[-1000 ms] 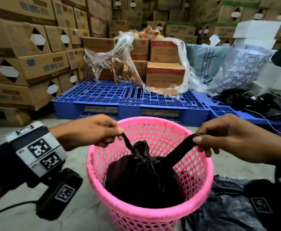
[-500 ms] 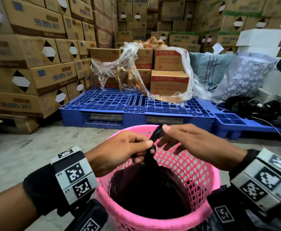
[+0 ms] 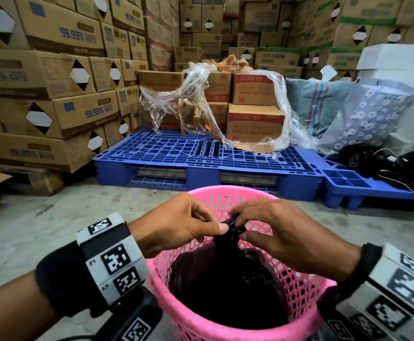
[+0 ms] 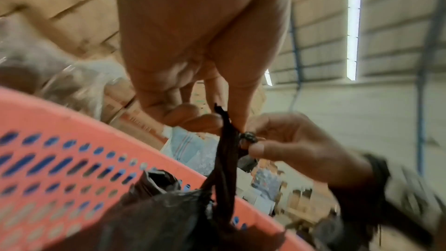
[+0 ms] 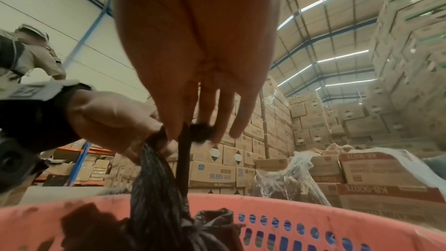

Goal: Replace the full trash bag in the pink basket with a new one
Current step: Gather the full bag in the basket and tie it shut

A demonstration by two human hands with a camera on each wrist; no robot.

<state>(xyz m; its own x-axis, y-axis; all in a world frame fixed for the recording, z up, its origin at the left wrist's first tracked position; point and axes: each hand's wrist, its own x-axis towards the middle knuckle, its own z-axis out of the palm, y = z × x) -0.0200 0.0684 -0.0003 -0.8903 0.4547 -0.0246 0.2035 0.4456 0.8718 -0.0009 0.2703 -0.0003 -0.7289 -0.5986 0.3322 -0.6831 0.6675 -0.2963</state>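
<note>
While the pink basket (image 3: 306,323) stands on the concrete floor (image 3: 41,232) at the near middle of the scene, the full black trash bag (image 3: 228,289) sits inside it, its neck drawn up above the rim into two twisted strands. Both hands meet over the basket's far side. The left hand (image 3: 176,225) pinches one gathered strand between thumb and fingertips; the left wrist view shows its other fingers curled. The right hand (image 3: 287,235) pinches the other strand, where a small tight knot (image 4: 248,137) of black plastic sits between its thumb and fingers, touching the left hand's strand. The two hands are just beside each other, fingertips almost touching. Beyond the basket lies a blue pallet (image 3: 201,156) carrying cartons loosely draped in clear wrap (image 3: 201,102). Stacked cardboard boxes (image 3: 53,77) fill the far and left sides.
</note>
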